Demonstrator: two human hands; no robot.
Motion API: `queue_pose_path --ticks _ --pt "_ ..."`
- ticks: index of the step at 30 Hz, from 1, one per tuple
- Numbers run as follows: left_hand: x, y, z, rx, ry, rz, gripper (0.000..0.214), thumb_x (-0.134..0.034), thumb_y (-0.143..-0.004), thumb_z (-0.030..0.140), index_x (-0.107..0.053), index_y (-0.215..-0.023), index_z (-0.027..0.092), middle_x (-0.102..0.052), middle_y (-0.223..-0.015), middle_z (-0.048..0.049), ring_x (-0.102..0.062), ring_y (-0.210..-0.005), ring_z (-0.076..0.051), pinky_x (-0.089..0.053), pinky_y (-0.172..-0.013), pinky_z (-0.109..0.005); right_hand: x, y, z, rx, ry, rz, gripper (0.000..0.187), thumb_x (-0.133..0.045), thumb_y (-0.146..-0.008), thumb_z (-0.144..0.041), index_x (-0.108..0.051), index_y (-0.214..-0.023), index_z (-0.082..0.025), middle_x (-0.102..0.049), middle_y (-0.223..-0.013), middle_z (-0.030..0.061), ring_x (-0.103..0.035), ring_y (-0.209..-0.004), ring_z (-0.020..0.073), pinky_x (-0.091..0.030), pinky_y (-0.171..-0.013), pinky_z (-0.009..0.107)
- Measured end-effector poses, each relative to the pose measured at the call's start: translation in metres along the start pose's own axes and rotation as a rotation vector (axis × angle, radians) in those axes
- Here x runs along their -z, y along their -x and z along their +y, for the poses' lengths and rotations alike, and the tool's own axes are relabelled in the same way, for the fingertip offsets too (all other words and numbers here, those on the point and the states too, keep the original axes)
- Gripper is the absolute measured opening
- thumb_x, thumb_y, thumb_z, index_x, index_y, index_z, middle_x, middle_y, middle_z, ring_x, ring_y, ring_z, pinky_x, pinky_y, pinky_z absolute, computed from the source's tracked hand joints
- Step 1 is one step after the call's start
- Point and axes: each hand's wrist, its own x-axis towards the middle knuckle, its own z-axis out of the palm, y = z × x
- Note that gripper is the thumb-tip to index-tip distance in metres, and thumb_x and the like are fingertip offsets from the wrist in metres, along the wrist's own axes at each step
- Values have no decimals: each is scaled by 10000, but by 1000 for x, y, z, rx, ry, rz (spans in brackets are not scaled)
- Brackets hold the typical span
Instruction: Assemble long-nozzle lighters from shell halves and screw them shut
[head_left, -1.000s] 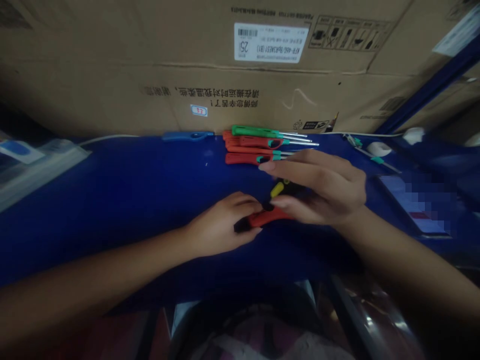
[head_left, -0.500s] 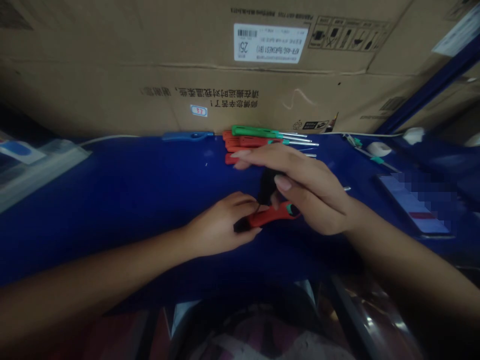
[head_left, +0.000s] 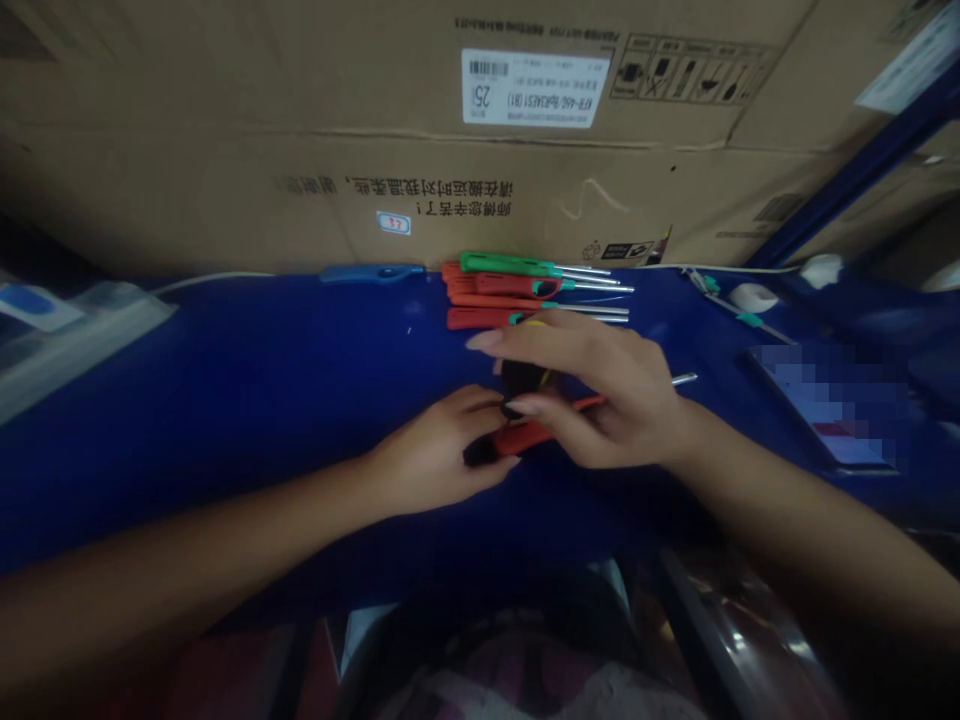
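My left hand [head_left: 435, 455] pinches the dark butt end of a red-handled screwdriver [head_left: 525, 436] that lies across the blue table [head_left: 247, 390]. Its metal tip [head_left: 682, 379] pokes out to the right. My right hand [head_left: 600, 395] is curled over the same handle and pinches a small black piece [head_left: 519, 378] with a bit of yellow on it, just above the handle. Behind the hands lies a row of red and green screwdrivers [head_left: 517, 290], shafts pointing right.
A big cardboard box [head_left: 450, 130] walls off the back of the table. A blue tool [head_left: 371, 272] lies by the box. A phone [head_left: 825, 400] and small white parts [head_left: 754, 296] sit at the right. A clear plastic bag [head_left: 67, 320] lies at the left.
My right hand has moved left and back along the red handle, turning the small black piece in its fingers. My left hand has stayed on the butt end.
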Motion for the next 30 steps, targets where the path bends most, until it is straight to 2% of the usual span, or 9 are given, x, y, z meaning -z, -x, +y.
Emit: queue_pose_path --ticks 3,5,8,10,14,16,21,26,30 --pt "1 -1 1 -14 6 -3 235 -699 -880 237 -676 -1108 184 -688 -1045 -65 -665 -1010 -219 -572 -923 -374 -1 2 5 89 129 149 359 -715 -914 -333 -631 -1235 -195 -774 -1023 47 -739 -873 174 -629 -783 266" --pt "2 -2 2 -23 7 1 242 -695 -886 239 -677 -1120 180 -690 -1059 -68 -660 -1031 -223 -564 -944 -378 0 1 5 51 92 116 328 -650 -954 -326 -627 -1243 -172 -756 -1130 88 -730 -1023 205 -621 -887 306" --pt "2 -1 2 -28 -9 8 291 -692 -891 243 -673 -1176 187 -690 -1073 -74 -661 -1046 -231 -562 -954 -392 3 -4 1 -114 -136 -35 384 -428 -1023 -187 -536 -1391 -165 -649 -1377 103 -605 -1299 218 -530 -1088 382" --pt "1 -1 1 -27 -8 16 297 -688 -888 241 -674 -1181 195 -691 -1080 -76 -666 -1034 -232 -571 -936 -396 4 -5 -1 -148 -197 -46 399 -415 -1021 -168 -531 -1404 -176 -689 -1311 86 -641 -1248 204 -545 -1065 373" --pt "1 -2 2 -28 32 13 210 -689 -878 238 -685 -1084 196 -705 -1078 -67 -672 -1030 -231 -569 -941 -400 3 -3 1 -79 8 79 275 -638 -951 -306 -661 -1208 -210 -761 -1082 61 -733 -1024 224 -618 -907 359" --pt "2 -2 2 -19 27 7 206 -685 -884 243 -683 -1083 193 -708 -1083 -69 -671 -1044 -234 -565 -952 -404 3 -2 1 -70 50 100 234 -647 -945 -315 -676 -1158 -220 -764 -1035 55 -738 -970 219 -625 -866 349" --pt "2 -2 2 -14 12 -19 313 -673 -898 232 -660 -1207 187 -696 -1155 -88 -657 -1117 -242 -536 -1008 -410 3 -5 1 -202 -179 -23 323 -480 -1008 -205 -572 -1314 -154 -715 -1181 109 -710 -1048 198 -608 -903 351" --pt "2 -2 2 -1 7 -19 272 -692 -883 240 -670 -1151 195 -707 -1119 -71 -670 -1075 -234 -549 -981 -394 1 -1 7 -73 2 79 274 -686 -931 -372 -653 -1134 -192 -762 -1024 63 -736 -914 202 -616 -834 331" --pt "2 -2 2 -7 9 -15 289 -681 -891 232 -662 -1178 201 -694 -1138 -73 -661 -1089 -231 -546 -986 -390 2 -3 4 -139 -104 -22 350 -478 -1027 -260 -562 -1354 -170 -712 -1251 108 -699 -1120 213 -586 -956 369"
